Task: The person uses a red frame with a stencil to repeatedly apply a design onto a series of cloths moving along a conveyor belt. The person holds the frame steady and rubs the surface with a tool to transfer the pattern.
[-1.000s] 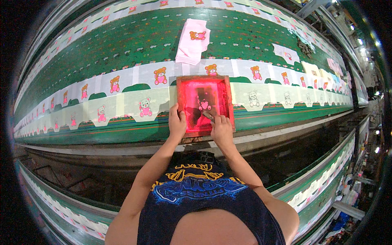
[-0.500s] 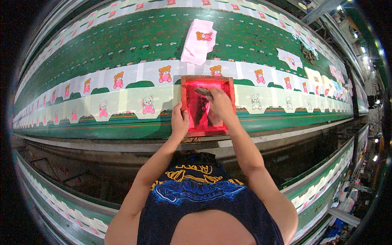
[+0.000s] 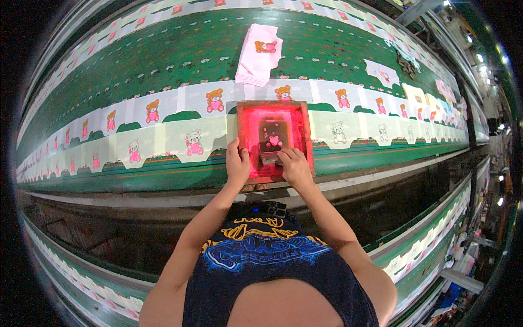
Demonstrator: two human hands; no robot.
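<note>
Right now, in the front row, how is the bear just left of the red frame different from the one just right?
The left bear has a pink heart, while the right bear shows only dark outlines with no pink. The left bear looks bigger in this view; the right bear looks smaller. Both are on pale pieces beside the red frame.

Clearances: red frame (image 3: pixel 240 125)

Obstacles: raised walls; left hand (image 3: pixel 238 163) at left wall; right hand (image 3: pixel 297 168) with scraper (image 3: pixel 269 158), near end. Passage: above frame's far half; either side, over flat cloth pieces (image 3: pixel 214 135). Beyond: folded pink cloth (image 3: pixel 251 62).
</note>
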